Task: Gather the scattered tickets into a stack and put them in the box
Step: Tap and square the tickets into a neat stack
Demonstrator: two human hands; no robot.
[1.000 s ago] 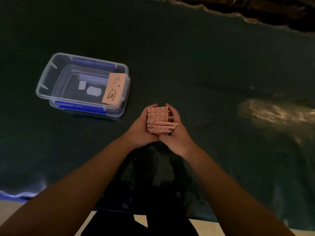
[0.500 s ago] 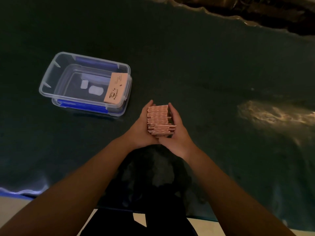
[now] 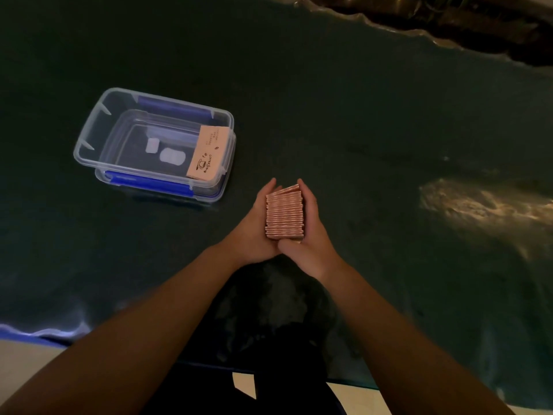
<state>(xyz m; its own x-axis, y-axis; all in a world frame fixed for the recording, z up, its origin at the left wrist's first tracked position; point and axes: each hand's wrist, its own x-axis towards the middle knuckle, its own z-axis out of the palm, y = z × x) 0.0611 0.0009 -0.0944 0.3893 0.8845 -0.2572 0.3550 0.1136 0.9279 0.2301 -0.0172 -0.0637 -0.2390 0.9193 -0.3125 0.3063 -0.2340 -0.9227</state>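
Observation:
A thick stack of pink tickets (image 3: 284, 213) stands on edge on the dark cloth, pressed between both palms. My left hand (image 3: 254, 226) cups its left side and my right hand (image 3: 311, 232) cups its right side, thumbs meeting at the near end. The clear plastic box (image 3: 89, 139) with blue clips sits to the upper left of the hands. One pink ticket (image 3: 208, 153) with a printed cup leans inside the box against its right wall.
A dark green cloth (image 3: 359, 115) covers the table, wrinkled along the far edge. A bright reflection (image 3: 478, 205) lies on it at the right. The near table edge (image 3: 36, 333) runs along the bottom left.
The stack has become squarer and tidier between my palms, with the loose near tickets pushed in. The hands stay in the same place; the camera view shifted slightly.

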